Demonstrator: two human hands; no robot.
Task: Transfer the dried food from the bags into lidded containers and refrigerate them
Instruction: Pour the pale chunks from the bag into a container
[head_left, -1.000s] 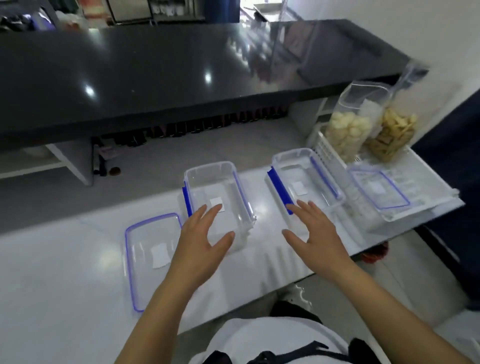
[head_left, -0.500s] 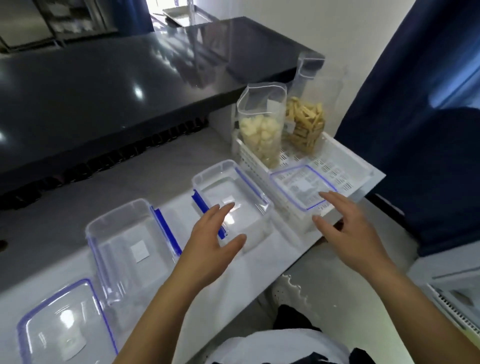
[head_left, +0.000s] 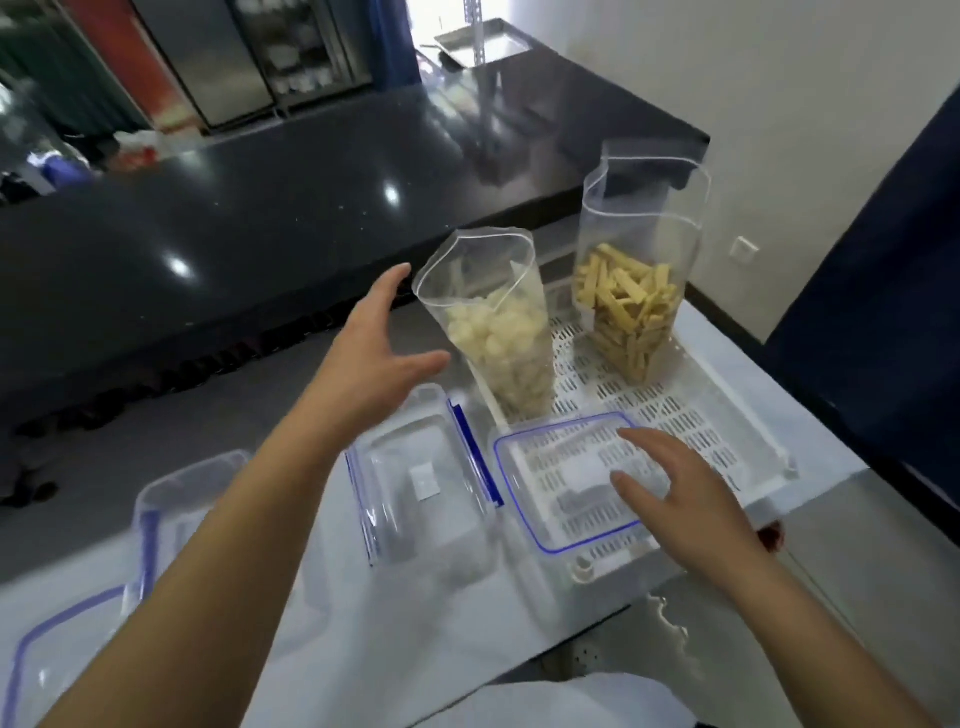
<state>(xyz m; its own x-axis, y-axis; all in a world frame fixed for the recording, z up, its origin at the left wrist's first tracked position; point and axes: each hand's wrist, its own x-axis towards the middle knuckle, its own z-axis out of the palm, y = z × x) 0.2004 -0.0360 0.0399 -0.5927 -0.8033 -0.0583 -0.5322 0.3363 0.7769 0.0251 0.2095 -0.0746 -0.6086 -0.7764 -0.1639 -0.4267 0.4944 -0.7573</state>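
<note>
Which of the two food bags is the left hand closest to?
The bag of pale round pieces, the shorter one at the tray's near left. The left hand is open beside it, not touching. The taller bag of yellow sticks stands farther right.

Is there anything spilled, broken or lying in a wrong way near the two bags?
Nothing is spilled or visibly damaged. The bag of pale pieces stands tilted in the white slotted tray, while the bag of yellow sticks stands straighter. A clear lid lies across the tray's near end, not on a container.
</note>
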